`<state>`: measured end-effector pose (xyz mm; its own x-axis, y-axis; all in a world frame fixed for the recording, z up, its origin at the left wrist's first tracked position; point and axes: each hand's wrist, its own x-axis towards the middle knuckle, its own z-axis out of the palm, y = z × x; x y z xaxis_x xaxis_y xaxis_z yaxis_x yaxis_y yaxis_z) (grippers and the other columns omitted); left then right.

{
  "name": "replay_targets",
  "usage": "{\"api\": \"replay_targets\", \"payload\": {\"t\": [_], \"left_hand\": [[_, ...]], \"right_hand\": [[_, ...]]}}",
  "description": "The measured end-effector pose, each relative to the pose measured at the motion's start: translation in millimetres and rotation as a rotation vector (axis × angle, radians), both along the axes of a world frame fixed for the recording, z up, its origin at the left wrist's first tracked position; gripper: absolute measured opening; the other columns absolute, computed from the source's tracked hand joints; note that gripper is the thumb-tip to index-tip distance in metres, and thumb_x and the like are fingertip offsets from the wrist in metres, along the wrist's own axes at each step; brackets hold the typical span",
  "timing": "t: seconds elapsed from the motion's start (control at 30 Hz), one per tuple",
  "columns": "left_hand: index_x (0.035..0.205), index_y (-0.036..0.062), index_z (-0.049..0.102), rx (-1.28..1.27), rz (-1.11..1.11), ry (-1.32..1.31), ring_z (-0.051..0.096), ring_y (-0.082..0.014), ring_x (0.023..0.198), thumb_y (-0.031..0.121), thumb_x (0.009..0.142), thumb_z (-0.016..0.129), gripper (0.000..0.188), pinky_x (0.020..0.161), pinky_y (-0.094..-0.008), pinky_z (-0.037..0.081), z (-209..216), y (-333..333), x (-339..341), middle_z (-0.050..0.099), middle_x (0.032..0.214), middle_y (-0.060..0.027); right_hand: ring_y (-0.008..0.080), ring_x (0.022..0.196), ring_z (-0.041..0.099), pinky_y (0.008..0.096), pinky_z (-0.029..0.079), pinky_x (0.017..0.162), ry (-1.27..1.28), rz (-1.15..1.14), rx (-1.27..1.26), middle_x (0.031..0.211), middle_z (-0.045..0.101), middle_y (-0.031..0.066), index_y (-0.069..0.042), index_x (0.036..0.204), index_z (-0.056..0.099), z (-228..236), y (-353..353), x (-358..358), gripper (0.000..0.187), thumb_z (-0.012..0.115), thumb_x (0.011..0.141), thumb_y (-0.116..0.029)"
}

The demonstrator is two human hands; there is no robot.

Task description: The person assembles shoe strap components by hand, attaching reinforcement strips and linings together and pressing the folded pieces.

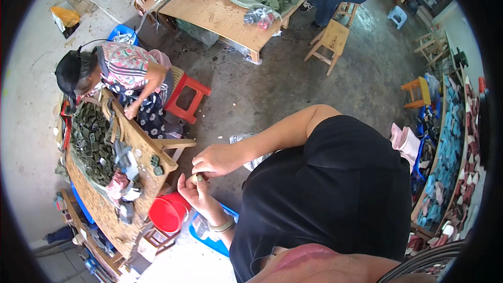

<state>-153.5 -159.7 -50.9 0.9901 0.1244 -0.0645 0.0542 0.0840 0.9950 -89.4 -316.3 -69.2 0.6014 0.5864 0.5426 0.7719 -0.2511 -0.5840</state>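
My right hand (217,160) and my left hand (199,197) meet in front of my black shirt, fingertips touching. The fingers of both are drawn into a pinch around a small pale piece (194,178), mostly hidden and too small to name. A bracelet circles my left wrist. Just beyond my left hand stands a red bucket (166,214). Below that wrist is a blue tray (226,209) with clear plastic in it.
A co-worker (126,68) sits on a red stool (188,97) at a wooden table (94,199) heaped with dark green pieces (94,136). Another table (204,13) and a wooden stool (330,42) stand farther off, near a second seated person. Shoe-filled racks (440,152) line the right.
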Motion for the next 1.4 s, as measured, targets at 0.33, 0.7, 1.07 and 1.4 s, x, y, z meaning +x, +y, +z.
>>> {"api": "replay_targets", "payload": {"t": [0.33, 0.7, 1.07, 1.4], "left_hand": [[0.118, 0.0010, 0.050, -0.476, -0.124, 0.290, 0.063, -0.0174, 0.091, 0.018, 0.095, 0.053, 0.028, 0.079, -0.0286, 0.051, -17, -85, -72, 0.062, 0.106, -0.0095], [0.106, 0.0079, 0.057, -0.493, -0.212, 0.277, 0.064, -0.0147, 0.084, 0.002, 0.092, 0.053, 0.015, 0.075, -0.0273, 0.053, -29, -315, 34, 0.065, 0.099, -0.0061], [0.109, 0.0059, 0.052, -0.242, -0.439, 0.448, 0.063, -0.0195, 0.095, 0.003, 0.093, 0.051, 0.016, 0.083, -0.0322, 0.050, -49, -657, 174, 0.064, 0.105, -0.0089], [0.111, 0.0007, 0.053, -0.134, -0.520, 0.543, 0.063, -0.0174, 0.091, 0.005, 0.093, 0.051, 0.019, 0.081, -0.0301, 0.049, -50, -762, 217, 0.063, 0.102, -0.0087]], "right_hand": [[0.0192, 0.083, 0.057, 0.0342, 0.042, 0.074, -0.171, 0.014, 0.081, 0.083, 0.059, 0.0004, -0.012, 0.089, 0.067, 2, -112, -58, 0.012, 0.062, 0.079, -0.014], [0.0201, 0.087, 0.061, 0.0343, 0.048, 0.074, 0.122, -0.356, 0.395, 0.093, 0.063, 0.0049, -0.007, 0.094, 0.063, -33, -351, 10, 0.015, 0.066, 0.080, -0.010], [0.0126, 0.085, 0.062, 0.0268, 0.051, 0.076, 1.395, -0.101, 1.020, 0.095, 0.067, 0.0058, 0.002, 0.108, 0.065, -82, -682, 82, 0.025, 0.059, 0.092, -0.016], [0.0114, 0.083, 0.063, 0.0254, 0.051, 0.077, 1.418, -0.093, 1.219, 0.095, 0.068, 0.0069, 0.003, 0.107, 0.066, -95, -779, 114, 0.022, 0.063, 0.088, -0.009]]}}
